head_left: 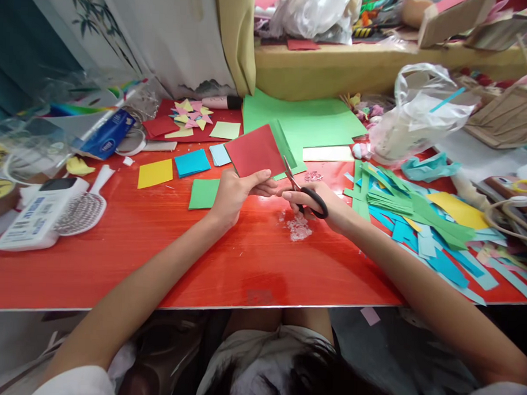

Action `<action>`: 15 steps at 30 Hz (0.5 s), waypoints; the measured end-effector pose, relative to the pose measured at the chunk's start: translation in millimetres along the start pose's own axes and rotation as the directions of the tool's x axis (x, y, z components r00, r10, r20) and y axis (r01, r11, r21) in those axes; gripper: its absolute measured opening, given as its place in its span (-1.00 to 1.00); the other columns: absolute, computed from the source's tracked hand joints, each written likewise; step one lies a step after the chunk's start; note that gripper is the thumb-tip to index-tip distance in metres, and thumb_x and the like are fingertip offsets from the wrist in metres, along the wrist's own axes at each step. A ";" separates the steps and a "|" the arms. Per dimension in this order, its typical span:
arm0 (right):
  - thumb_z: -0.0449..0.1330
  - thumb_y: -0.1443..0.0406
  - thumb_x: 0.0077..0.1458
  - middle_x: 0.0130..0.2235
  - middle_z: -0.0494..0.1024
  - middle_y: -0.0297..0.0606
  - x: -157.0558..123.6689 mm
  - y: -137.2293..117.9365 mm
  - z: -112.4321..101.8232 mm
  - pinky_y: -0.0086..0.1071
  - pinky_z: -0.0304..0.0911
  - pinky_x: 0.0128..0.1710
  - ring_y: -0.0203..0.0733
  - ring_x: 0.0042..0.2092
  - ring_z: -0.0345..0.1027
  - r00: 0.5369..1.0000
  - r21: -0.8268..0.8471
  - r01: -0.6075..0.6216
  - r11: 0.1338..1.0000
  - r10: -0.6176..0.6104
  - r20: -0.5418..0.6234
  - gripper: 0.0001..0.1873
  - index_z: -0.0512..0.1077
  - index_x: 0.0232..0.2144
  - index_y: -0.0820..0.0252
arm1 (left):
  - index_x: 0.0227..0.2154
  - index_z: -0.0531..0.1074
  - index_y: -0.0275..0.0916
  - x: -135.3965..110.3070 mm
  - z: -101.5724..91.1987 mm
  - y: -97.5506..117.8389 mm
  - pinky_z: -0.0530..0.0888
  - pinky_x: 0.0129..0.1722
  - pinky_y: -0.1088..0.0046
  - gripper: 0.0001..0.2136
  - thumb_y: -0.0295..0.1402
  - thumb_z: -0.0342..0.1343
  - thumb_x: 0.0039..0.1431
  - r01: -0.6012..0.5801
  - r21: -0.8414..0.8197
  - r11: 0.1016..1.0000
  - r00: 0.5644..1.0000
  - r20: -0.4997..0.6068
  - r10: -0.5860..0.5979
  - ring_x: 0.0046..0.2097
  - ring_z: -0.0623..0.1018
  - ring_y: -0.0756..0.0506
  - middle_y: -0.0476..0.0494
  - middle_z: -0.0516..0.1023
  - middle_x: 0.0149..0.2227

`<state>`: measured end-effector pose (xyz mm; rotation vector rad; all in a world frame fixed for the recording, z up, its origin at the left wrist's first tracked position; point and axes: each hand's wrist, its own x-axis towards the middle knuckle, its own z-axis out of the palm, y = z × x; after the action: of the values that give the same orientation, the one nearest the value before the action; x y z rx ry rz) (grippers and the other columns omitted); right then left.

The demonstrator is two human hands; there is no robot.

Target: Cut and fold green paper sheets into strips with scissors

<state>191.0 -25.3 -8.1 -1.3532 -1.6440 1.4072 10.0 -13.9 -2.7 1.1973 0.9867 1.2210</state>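
My left hand (pixel 237 194) grips a red paper square (pixel 256 151) by its lower edge, thumb on top. Behind the red square a green sheet (pixel 283 143) sticks out along its right side. My right hand (pixel 315 202) is closed around black-handled scissors (pixel 317 204). Their blades point up and away, at the right edge of the held paper; whether they are cutting into it I cannot tell. Just left of my left hand lies a stack of green squares (pixel 203 193). Below the scissors sits a small heap of clear scraps (pixel 299 226).
Yellow (pixel 155 174) and blue squares (pixel 192 163) lie on the red table (pixel 244 266). A large green sheet (pixel 322 119) is at the back. Paper strips (pixel 418 220) pile up on the right, near a bagged cup (pixel 404 127). A hairbrush (pixel 81 211) lies left.
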 end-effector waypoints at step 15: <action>0.18 0.07 0.05 -0.70 0.28 -0.37 -7.6 -3.9 6.2 -0.48 -0.01 -0.61 -0.46 -0.64 0.09 0.989 -0.062 0.131 0.990 -0.134 -0.060 -0.51 0.23 -0.74 0.24 | -0.59 0.49 -0.37 0.5 -1.7 -0.5 0.50 -0.41 0.49 -0.77 -0.29 0.19 0.02 -0.008 0.014 1.000 1.000 0.019 0.008 -0.51 0.54 0.00 -0.12 0.57 -0.55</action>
<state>186.6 -34.4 -4.8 -1.2820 -1.7109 1.2363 8.6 -13.1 -3.4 1.2231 0.9786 1.2086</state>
